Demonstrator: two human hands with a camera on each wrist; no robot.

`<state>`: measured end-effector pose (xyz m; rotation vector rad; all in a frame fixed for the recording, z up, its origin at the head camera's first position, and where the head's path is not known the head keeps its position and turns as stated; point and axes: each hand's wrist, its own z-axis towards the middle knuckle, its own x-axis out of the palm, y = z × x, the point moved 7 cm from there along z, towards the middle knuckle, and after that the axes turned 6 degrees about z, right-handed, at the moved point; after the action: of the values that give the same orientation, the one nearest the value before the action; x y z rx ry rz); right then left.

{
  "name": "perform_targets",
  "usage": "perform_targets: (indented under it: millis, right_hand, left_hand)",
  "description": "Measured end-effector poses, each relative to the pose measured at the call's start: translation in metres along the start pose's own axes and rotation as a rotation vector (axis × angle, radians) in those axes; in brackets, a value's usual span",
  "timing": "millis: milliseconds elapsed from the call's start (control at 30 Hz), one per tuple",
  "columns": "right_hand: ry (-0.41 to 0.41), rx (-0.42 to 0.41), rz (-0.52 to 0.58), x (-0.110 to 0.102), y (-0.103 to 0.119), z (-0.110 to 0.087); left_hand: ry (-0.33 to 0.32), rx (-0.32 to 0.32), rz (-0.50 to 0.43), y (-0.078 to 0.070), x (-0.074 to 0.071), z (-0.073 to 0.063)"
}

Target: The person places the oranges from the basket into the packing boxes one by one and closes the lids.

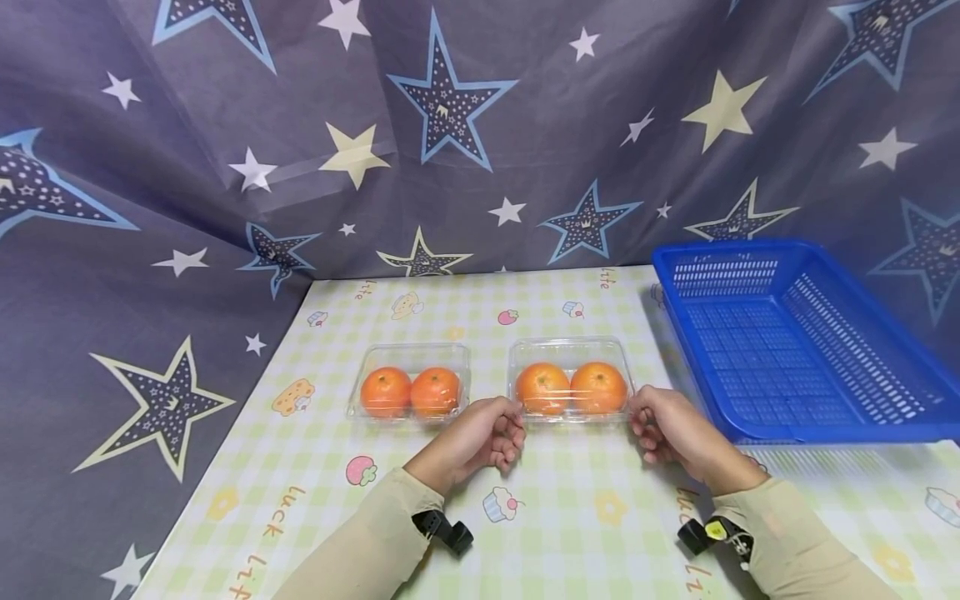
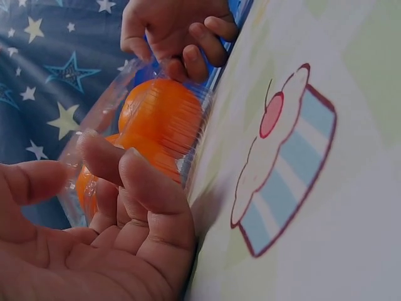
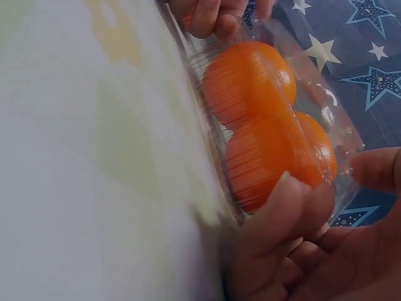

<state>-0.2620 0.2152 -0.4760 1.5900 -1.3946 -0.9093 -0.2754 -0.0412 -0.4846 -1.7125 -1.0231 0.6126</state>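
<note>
A clear plastic clamshell box (image 1: 570, 350) with two oranges (image 1: 599, 387) inside sits on the table between both hands, its lid down. My left hand (image 1: 480, 442) is at its front left corner, thumb and fingers bent about the edge. At the front right corner, my right hand (image 1: 671, 429) pinches the edge between thumb and fingers. Ribbed clear wall and orange fruit (image 2: 166, 113) show beyond the left fingers in the left wrist view. The right wrist view shows the right thumb (image 3: 376, 169) against the box's edge.
A second clear box (image 1: 408, 354) with two oranges (image 1: 386, 392) lies to the left, near the left hand. A blue plastic basket (image 1: 806, 433) stands on the right. The table has a checked, printed cloth (image 1: 555, 542), and a star-patterned curtain (image 1: 525, 125) hangs behind.
</note>
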Motion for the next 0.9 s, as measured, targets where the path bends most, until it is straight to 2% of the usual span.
perform_targets:
  millis: [400,900]
  right_hand:
    - [-0.030,-0.019,-0.047,-0.0030,0.0005,0.0019]
    - [0.015,-0.113,-0.053,-0.0036,0.0077,-0.0013]
  left_hand:
    - [0.009,0.007,-0.008,0.0016,0.0006,0.0010]
    - [0.017,0.009,-0.007,0.0007,0.0011,-0.0006]
